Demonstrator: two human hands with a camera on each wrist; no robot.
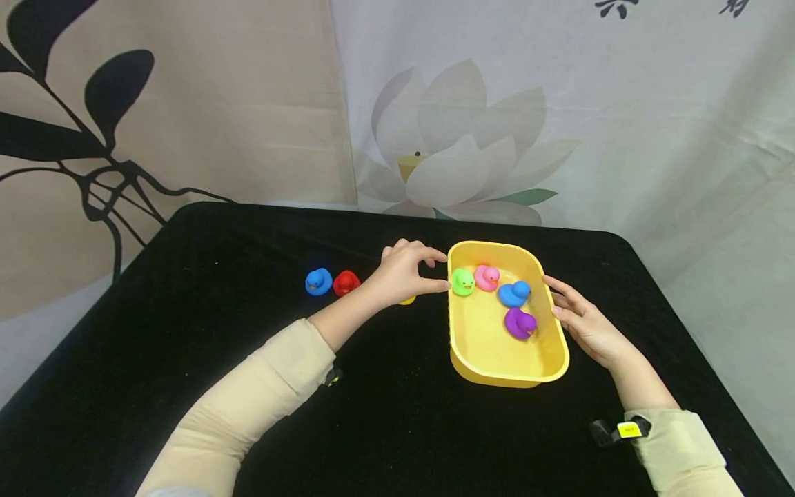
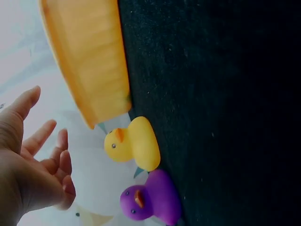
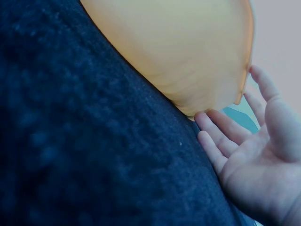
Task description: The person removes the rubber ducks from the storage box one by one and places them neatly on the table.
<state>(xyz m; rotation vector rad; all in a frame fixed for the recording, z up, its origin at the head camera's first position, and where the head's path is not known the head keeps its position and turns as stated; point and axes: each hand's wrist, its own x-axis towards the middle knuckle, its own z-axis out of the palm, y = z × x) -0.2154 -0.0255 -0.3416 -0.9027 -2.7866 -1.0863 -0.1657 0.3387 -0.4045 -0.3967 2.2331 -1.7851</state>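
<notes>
A yellow tub [image 1: 497, 359] stands on the black cloth. Inside lie a green rubber duck [image 1: 462, 282], a pink duck [image 1: 486, 277], a blue duck [image 1: 513, 295] and a purple duck [image 1: 519, 324]. My left hand [image 1: 406, 273] hovers by the tub's left rim, thumb and fingers spread with nothing between them. Below it, a yellow duck [image 2: 145, 143] and another purple duck [image 2: 162, 195] rest outside the tub; in the head view the hand mostly hides the yellow one and fully hides the purple. My right hand [image 1: 586, 321] touches the tub's right side with extended fingers.
Left of my left hand, a second blue duck [image 1: 319, 281] and a red duck [image 1: 346, 283] sit on the black-covered table [image 1: 397, 428]. A printed curtain [image 1: 248, 103] hangs behind the table's far edge.
</notes>
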